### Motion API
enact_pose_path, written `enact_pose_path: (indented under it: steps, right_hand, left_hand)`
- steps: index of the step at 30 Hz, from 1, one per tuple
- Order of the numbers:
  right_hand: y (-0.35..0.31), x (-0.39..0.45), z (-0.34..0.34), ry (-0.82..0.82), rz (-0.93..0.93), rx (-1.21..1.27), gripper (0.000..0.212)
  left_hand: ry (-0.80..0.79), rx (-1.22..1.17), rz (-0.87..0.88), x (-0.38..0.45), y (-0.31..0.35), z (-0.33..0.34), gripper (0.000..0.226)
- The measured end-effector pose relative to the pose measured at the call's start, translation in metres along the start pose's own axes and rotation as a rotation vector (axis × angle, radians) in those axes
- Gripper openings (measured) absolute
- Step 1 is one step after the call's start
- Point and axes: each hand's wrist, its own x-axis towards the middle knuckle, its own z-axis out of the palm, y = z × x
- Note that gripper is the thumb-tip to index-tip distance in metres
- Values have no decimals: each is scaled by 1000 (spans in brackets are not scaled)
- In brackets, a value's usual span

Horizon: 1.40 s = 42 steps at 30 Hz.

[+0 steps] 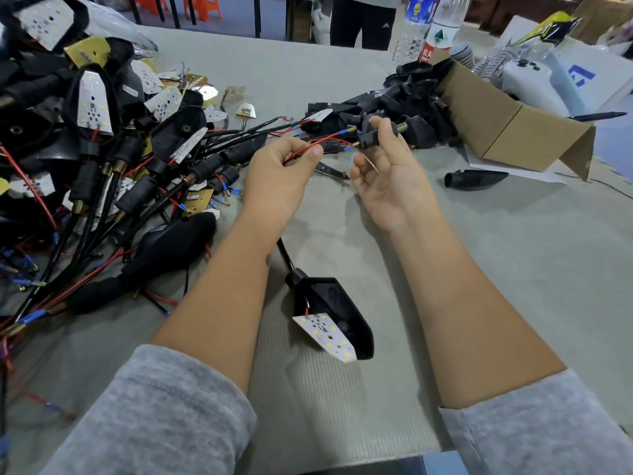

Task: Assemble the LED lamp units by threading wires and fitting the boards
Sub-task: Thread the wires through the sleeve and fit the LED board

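Currently: left hand (279,166) pinching thin red wire (320,140); right hand (387,162) gripping black threaded stem (378,136) at 1 o'clock; feed straight, taut.

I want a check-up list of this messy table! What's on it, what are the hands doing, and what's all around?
Surface: grey table, ribbed mat near the person.
Job's things: black stem piece in right hand; lamp housing with LED board lying loose between the forearms.
Clutter: heap of wired lamps at left; cardboard box; water bottles.
Hands: left hand pinches red wire.
Cables: red and black leads tangled at left.
Surroundings: a person standing behind the table.
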Motion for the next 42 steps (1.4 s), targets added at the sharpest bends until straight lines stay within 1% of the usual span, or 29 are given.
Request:
enact_pose_path:
  steps: [6, 12, 15, 20, 24, 31, 33, 35, 39, 42]
  right_hand:
    - [-2, -1, 2, 7, 45, -40, 20]
    - [-2, -2, 4, -17, 60, -65, 13]
    - [0, -2, 5, -24, 58, -87, 11]
    - [0, -1, 4, -32, 63, -68, 14]
    - [-2, -2, 2, -34, 69, -22, 12]
    - [-4, -2, 0, -18, 85, 46, 14]
    - [-4, -3, -1, -20, 84, 49, 14]
    - [-4, -3, -1, -31, 76, 24, 15]
    - [-1, -4, 3, -82, 46, -121, 16]
    - [2, -4, 5, -100, 34, -194, 13]
  left_hand:
    - [-4, -25, -10, 0, 1, 0, 17]
    - [38, -133, -35, 2, 0, -2, 19]
    - [58, -148, -56, 3, 1, -4, 19]
    - [81, -136, -69, 4, 1, -5, 21]
    - [68, -131, -58, 3, 0, -4, 18]
    - [32, -12, -31, 2, -3, -2, 17]
    - [34, -15, -38, 2, -2, -2, 15]
    - [36, -25, -39, 1, -1, -2, 14]
    - [27, -10, -38, -1, 3, -1, 17]
    - [22, -2, -70, -3, 7, 1, 17]
